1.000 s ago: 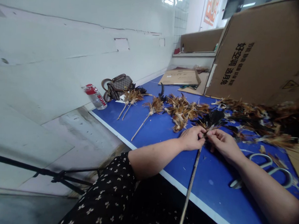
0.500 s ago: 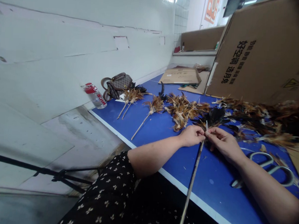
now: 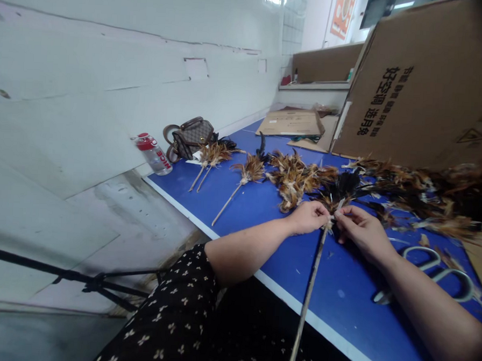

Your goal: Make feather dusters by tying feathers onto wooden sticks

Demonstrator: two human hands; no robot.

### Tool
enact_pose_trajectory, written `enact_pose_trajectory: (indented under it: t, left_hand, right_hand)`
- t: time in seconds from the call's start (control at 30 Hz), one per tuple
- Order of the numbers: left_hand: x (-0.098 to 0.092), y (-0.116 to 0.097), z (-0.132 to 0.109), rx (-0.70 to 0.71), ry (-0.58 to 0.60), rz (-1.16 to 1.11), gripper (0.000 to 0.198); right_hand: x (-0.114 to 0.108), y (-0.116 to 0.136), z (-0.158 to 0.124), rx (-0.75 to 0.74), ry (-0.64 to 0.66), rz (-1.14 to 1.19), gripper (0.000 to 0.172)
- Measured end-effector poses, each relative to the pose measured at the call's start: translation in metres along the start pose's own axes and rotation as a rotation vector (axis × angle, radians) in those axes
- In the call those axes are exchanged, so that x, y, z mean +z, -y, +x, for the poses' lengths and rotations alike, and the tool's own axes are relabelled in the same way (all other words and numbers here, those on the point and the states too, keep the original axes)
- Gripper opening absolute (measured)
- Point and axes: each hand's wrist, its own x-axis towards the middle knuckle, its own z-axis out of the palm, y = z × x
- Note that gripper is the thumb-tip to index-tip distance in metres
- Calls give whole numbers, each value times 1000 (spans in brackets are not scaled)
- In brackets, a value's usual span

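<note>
My left hand (image 3: 308, 217) is closed in a pinch at the top of a thin wooden stick (image 3: 310, 292), where brown and black feathers (image 3: 340, 190) fan out. Close by on the right, my right hand (image 3: 359, 230) pinches a small whitish strip (image 3: 340, 204) at the same joint. The stick slants down past the table's front edge. A narrow gap separates the fingertips of the two hands, with pale material between them. Scissors (image 3: 422, 263) with grey-white handles lie partly under my right forearm.
On the blue table (image 3: 191, 199) lie feathered sticks (image 3: 228, 201), a brown feather pile (image 3: 292, 175) and more feathers at right. A bottle (image 3: 155, 155) and handbag (image 3: 193, 135) stand at the far left. A large cardboard box (image 3: 423, 87) stands behind; a black tripod (image 3: 98, 282) is lower left.
My right hand's fingertips have moved slightly right, away from my left hand, and the whitish strip has shifted and tilted right with them. The pale joint on the stick shows more.
</note>
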Motion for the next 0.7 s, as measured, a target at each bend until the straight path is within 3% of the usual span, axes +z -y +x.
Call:
enact_pose_trajectory:
  t: [0.13, 0.23, 0.33, 0.53, 0.7]
  left_hand:
    - [3, 2, -2, 107, -63, 97, 15]
    - [6, -3, -4, 290, -157, 249, 10]
    - [7, -7, -5, 391, -164, 312, 7]
    - [8, -5, -5, 49, -13, 58, 18]
    - [5, -18, -10, -19, 45, -189, 33]
  right_hand:
    - [0, -1, 0, 3, 10, -11, 56]
    - [-1, -1, 1, 2, 9, -15, 54]
    - [-1, -2, 1, 2, -2, -22, 52]
    - [-1, -2, -1, -6, -35, -43, 46]
    - [-1, -2, -1, -9, -53, -64, 46]
